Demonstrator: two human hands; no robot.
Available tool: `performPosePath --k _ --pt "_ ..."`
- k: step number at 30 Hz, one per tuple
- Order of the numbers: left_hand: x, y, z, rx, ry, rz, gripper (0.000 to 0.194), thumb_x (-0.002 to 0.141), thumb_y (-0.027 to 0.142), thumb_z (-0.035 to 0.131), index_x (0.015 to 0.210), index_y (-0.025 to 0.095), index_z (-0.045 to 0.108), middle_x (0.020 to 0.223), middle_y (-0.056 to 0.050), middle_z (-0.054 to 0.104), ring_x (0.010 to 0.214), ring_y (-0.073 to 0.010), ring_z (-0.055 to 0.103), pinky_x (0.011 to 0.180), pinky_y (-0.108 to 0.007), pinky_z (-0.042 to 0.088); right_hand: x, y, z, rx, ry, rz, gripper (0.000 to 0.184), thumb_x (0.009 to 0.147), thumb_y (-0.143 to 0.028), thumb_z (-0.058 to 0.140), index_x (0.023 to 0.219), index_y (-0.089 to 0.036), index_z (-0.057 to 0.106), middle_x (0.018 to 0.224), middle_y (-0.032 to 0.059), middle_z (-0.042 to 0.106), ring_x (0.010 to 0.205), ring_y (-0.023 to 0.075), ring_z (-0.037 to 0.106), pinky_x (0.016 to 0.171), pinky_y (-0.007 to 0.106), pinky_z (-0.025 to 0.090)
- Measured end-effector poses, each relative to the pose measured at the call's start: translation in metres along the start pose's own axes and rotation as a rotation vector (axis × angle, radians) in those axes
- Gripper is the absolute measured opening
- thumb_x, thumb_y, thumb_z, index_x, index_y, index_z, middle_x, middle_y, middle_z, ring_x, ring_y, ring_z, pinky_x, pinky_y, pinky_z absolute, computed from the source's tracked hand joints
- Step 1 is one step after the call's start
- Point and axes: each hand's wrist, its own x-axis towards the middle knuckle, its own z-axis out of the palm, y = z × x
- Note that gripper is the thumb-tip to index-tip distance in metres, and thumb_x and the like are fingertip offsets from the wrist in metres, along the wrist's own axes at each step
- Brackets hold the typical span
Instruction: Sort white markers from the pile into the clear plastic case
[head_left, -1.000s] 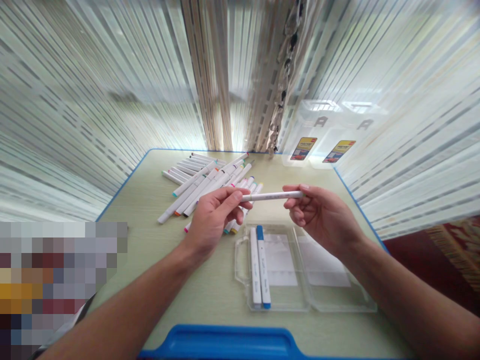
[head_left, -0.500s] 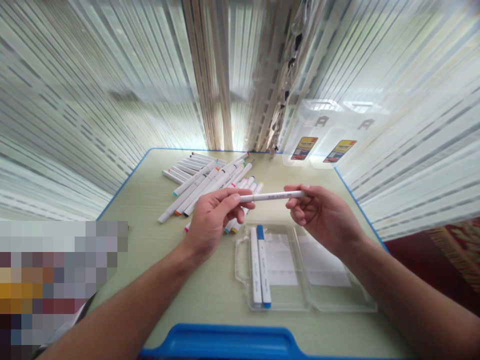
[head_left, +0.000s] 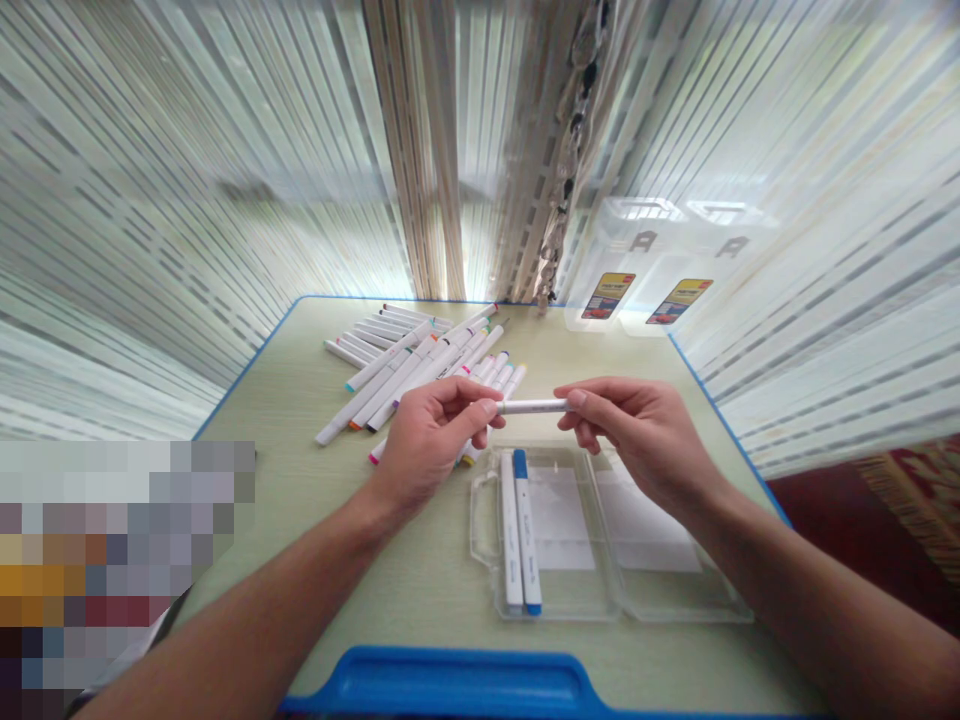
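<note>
Pale striped curtains (head_left: 187, 180) hang on three sides, bright with daylight from behind; dark beaded cord (head_left: 576, 130) hangs at the far middle. Pale green table (head_left: 247, 365), blue-edged. Dark red patterned rug (head_left: 900, 510) on floor, right.

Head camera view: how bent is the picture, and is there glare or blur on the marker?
In the head view, wide-angle bending makes the striped curtain lean in toward the table; bright light washes the curtain pale; the white marker shows no clear glare or blur.
</note>
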Motion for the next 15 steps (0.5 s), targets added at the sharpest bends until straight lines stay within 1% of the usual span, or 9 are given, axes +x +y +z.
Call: performPosePath --k 3,5,7,11,15 --pt "0.000 0.003 0.002 0.075 -0.020 0.020 0.017 0.079 0.026 0.076 0.086 0.011 0.073 0.070 -0.004 0.072 0.056 -0.0097 0.057 0.053 -0.021 0.044 -0.001 -0.002 0.000 -0.175 -0.006 -0.013 0.024 0.077 -0.038 0.082 0.085 -0.015 0.081 0.066 0.0053 0.073 0.050 0.0106 0.055 0.045 0.022 0.042" --pt "-0.001 0.004 0.003 0.122 -0.040 0.024 0.018 0.077 0.027 0.077 0.085 0.012 0.072 0.066 -0.002 0.069 0.054 -0.0101 0.057 0.051 -0.021 0.043 -0.001 -0.004 0.000 -0.281 -0.034 -0.030 0.023 0.075 -0.037 0.083 0.084 -0.016 0.082 0.063 0.0041 0.071 0.050 0.0113 0.054 0.045 0.023 0.040" --pt "-0.001 0.003 0.003 0.179 -0.056 0.019 0.019 0.076 0.027 0.078 0.084 0.012 0.072 0.062 -0.001 0.065 0.054 -0.0104 0.055 0.050 -0.021 0.042 -0.002 -0.005 0.000 -0.358 -0.068 -0.051 0.021 0.075 -0.036 0.084 0.082 -0.017 0.082 0.061 0.0033 0.071 0.051 0.0123 0.055 0.046 0.023 0.039" --pt "-0.003 -0.003 0.002 0.288 -0.087 0.031 0.021 0.079 0.032 0.077 0.086 0.013 0.072 0.065 -0.001 0.063 0.056 -0.0115 0.054 0.051 -0.022 0.040 -0.003 -0.005 0.002 -0.445 -0.115 -0.079 0.018 0.076 -0.036 0.082 0.080 -0.018 0.082 0.072 0.0054 0.077 0.061 0.0171 0.066 0.054 0.025 0.047" --pt "-0.005 -0.006 0.002 0.331 -0.147 0.048 0.021 0.083 0.034 0.074 0.090 0.015 0.071 0.071 -0.003 0.066 0.062 -0.0132 0.058 0.055 -0.023 0.043 -0.003 -0.003 0.002 -0.502 -0.143 -0.094 0.021 0.077 -0.038 0.082 0.080 -0.018 0.082 0.076 0.0070 0.079 0.067 0.0199 0.069 0.059 0.027 0.050"
